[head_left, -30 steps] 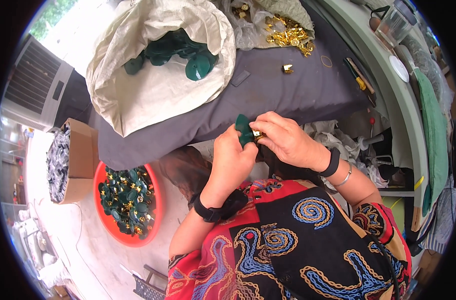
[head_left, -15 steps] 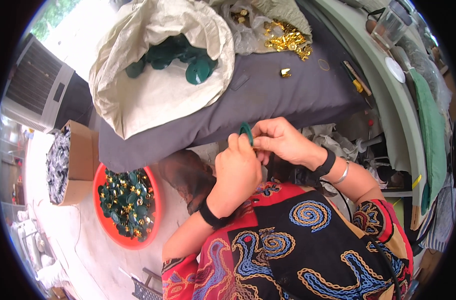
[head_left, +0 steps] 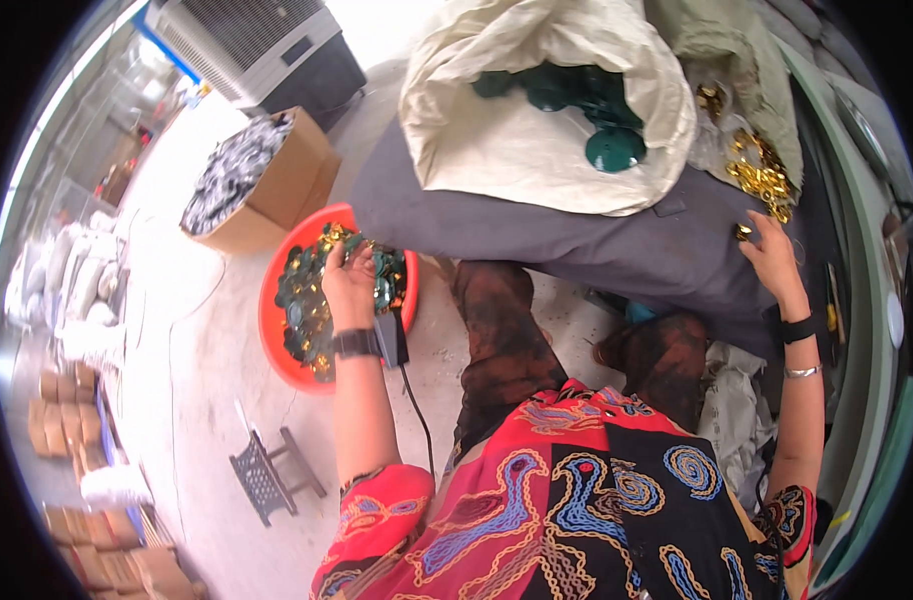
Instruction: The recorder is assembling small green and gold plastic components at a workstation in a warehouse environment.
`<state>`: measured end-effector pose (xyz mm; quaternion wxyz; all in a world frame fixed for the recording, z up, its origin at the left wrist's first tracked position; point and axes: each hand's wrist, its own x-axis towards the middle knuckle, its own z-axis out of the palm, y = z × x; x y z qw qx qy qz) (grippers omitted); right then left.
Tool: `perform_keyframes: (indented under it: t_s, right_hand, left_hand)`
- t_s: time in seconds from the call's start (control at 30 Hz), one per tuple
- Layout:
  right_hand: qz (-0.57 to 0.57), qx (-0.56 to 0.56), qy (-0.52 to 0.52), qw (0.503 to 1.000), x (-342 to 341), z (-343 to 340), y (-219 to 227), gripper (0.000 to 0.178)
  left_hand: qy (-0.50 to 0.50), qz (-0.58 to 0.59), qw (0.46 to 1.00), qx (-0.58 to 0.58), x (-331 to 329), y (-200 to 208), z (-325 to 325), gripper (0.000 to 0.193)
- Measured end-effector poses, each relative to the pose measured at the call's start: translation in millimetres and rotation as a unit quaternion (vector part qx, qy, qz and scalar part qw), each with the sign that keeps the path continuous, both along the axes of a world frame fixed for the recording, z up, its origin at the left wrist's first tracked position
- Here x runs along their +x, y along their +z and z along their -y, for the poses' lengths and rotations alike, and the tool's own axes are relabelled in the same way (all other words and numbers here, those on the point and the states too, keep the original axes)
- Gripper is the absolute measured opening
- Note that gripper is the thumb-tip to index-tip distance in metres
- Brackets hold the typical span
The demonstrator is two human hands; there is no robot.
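Observation:
My left hand (head_left: 349,288) is over a red basin (head_left: 277,352) at the left, its thumb apart from loosely curled fingers; nothing shows gripped in it. Green discs with gold pieces (head_left: 307,312) fill the basin, some hidden by the hand. Far to the right, my right hand (head_left: 775,262) reaches onto the grey cloth-covered table (head_left: 577,250). Its thumb and forefinger are apart, on either side of a small gold metal piece (head_left: 744,232). Beyond it, shiny gold pieces (head_left: 760,170) spill from a sack. A pale cloth sack (head_left: 537,185) holds loose dark green discs (head_left: 615,150).
A cardboard box (head_left: 289,170) of grey-and-white material stands beyond the basin, near an air cooler (head_left: 242,45). A small stool (head_left: 267,475) is on the floor at lower left. Tools with yellow handles (head_left: 832,312) lie at the table's right edge. A cable runs from my left wrist.
My hands have parted from a green disc held together before me: the left went to the basin, the right to the gold piece. The view has swung left.

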<state>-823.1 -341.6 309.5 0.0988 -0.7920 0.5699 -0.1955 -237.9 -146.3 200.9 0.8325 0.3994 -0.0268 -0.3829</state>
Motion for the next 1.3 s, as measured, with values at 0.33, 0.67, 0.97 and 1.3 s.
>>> perform_keyframes:
  t_s: [0.33, 0.67, 0.97, 1.3]
  right_hand:
    - [-0.138, -0.054, 0.076, 0.986, 10.0, 28.8, -23.8, 0.025]
    - [0.085, -0.099, 0.042, 0.99, 24.9, -8.6, -33.3, 0.02]
    - [0.1, -0.215, 0.035, 0.971, 41.7, -31.2, -54.2, 0.012]
    - [0.195, -0.272, -0.002, 0.942, 41.6, -1.4, -113.7, 0.018]
  left_hand:
    - [-0.087, 0.227, 0.965, 0.101, -102.4, 43.1, 37.1, 0.024]
    - [-0.23, 0.599, 0.767, -0.005, -209.6, 122.4, 166.7, 0.026]
    - [-0.387, 0.554, 0.734, -0.069, -292.5, 182.5, 155.4, 0.024]
    - [-0.475, 0.648, 0.455, -0.384, -486.7, 174.3, 121.5, 0.025]
